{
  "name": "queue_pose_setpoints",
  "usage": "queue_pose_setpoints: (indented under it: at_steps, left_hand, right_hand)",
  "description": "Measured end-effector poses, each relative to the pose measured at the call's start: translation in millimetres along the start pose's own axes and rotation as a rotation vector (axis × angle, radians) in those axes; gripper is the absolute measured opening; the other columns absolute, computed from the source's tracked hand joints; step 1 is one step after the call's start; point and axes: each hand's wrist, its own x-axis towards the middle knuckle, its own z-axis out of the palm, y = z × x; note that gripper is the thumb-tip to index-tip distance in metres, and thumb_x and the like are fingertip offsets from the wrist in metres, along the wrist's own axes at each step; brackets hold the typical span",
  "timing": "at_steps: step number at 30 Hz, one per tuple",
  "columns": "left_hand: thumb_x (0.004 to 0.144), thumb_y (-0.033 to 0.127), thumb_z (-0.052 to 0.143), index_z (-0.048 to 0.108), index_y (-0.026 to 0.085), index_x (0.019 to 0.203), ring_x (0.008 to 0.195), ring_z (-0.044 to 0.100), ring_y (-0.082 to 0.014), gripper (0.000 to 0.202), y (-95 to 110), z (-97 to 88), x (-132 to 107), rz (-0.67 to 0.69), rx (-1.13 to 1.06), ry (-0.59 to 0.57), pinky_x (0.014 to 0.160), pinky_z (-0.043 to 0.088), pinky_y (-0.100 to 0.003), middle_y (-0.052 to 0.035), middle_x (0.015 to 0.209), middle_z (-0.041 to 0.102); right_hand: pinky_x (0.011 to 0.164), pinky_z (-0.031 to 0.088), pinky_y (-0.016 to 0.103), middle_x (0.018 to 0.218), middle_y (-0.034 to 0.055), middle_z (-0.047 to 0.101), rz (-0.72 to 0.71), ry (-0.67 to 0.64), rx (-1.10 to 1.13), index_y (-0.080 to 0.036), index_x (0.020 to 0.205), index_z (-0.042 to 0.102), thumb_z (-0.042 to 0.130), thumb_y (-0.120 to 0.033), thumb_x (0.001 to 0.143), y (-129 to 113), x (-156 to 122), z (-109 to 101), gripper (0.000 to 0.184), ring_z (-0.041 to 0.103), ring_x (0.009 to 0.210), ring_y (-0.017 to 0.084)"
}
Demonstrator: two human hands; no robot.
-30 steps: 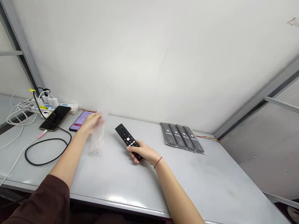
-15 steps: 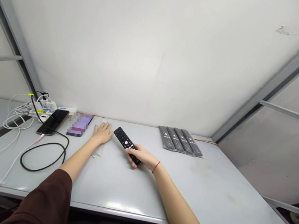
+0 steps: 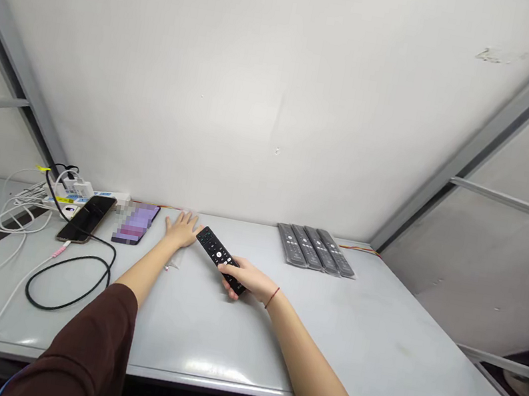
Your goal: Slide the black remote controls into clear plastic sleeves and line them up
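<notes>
At the far left of the grey worktop [image 3: 394, 361], a tangle of white cables [image 3: 21, 213] runs from a power strip [image 3: 69, 197] set against the wall, and a black cable [image 3: 67, 283] lies in a loose loop nearer me. Beside them, a dark smartphone [image 3: 86, 219] lies at an angle, with a cable running from its lower end. Just to its right is a second phone [image 3: 136, 224], its purple screen lit and partly pixelated.

My left hand [image 3: 182, 229] is open, palm down and fingers spread, resting on the worktop just right of that phone. A scrap of clear plastic film [image 3: 173, 264] lies by my left wrist, too faint to make out well.

My right hand [image 3: 238, 278] is closed around the lower end of a black remote control [image 3: 217, 255], which angles up and left so its top end sits just beside my left fingers [image 3: 192, 223]. I cannot tell whether the remote touches the worktop. A red string bracelet [image 3: 271, 297] circles my right wrist.

Further right, four grey remotes in plastic wrap [image 3: 315, 249] lie side by side against the wall, with thin orange wires [image 3: 357, 249] just past them.
</notes>
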Motion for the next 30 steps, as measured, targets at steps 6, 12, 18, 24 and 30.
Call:
queue_pose_setpoints:
  at_steps: [6, 12, 18, 24, 30]
  left_hand:
    - [0.091, 0.045, 0.023, 0.037, 0.019, 0.141, 0.14, 0.012, -0.0323, 0.057, 6, -2.5, -2, 0.024, -0.014, 0.085, 0.107, 0.006, -0.064, -0.0108, 0.151, 0.023]
    - [0.093, 0.036, 0.022, 0.044, 0.016, 0.135, 0.14, 0.017, -0.0286, 0.051, 13, -3.9, -20, 0.046, -0.164, 0.264, 0.111, 0.006, -0.055, -0.0127, 0.145, 0.036]
    - [0.088, 0.032, 0.041, 0.053, 0.013, 0.125, 0.138, 0.019, -0.0343, 0.043, 6, 13.3, -30, -0.031, -0.307, 0.176, 0.107, 0.0, -0.061, -0.0175, 0.145, 0.034]
    - [0.09, 0.039, 0.037, 0.048, 0.015, 0.131, 0.139, 0.015, -0.0332, 0.049, 10, 15.2, -32, -0.057, -0.235, 0.128, 0.107, 0.001, -0.062, -0.0147, 0.148, 0.029]
    - [0.092, 0.033, 0.034, 0.042, 0.011, 0.135, 0.142, 0.005, -0.0273, 0.049, 32, -8.5, -45, 0.081, -0.405, 0.388, 0.112, -0.002, -0.052, -0.0125, 0.149, 0.029]
  right_hand:
    - [0.036, 0.042, 0.021, 0.057, -0.0014, 0.057, 0.002, 0.071, 0.061, -0.018, 0.089, 0.046, 0.057, -0.043, 0.081, -1, 3, 1, 0.028, 0.051, 0.038, 0.01]
    - [0.037, 0.039, 0.024, 0.055, 0.0039, 0.059, 0.002, 0.08, 0.383, -0.015, 0.091, 0.053, 0.02, -0.049, 0.09, -8, 5, 4, 0.047, 0.052, 0.037, 0.014]
    - [0.04, 0.039, 0.025, 0.056, 0.0041, 0.061, 0.01, 0.088, 0.483, -0.014, 0.095, 0.055, 0.026, -0.043, 0.088, -1, 11, 0, 0.041, 0.052, 0.038, 0.015]
    - [0.039, 0.039, 0.025, 0.055, 0.0052, 0.061, 0.052, 0.105, 0.516, -0.013, 0.094, 0.055, 0.027, -0.041, 0.088, 0, 13, 1, 0.04, 0.052, 0.038, 0.016]
    - [0.038, 0.039, 0.024, 0.056, 0.0041, 0.06, 0.049, 0.075, 0.576, -0.014, 0.096, 0.055, 0.028, -0.043, 0.088, 0, 11, 5, 0.04, 0.052, 0.04, 0.015]
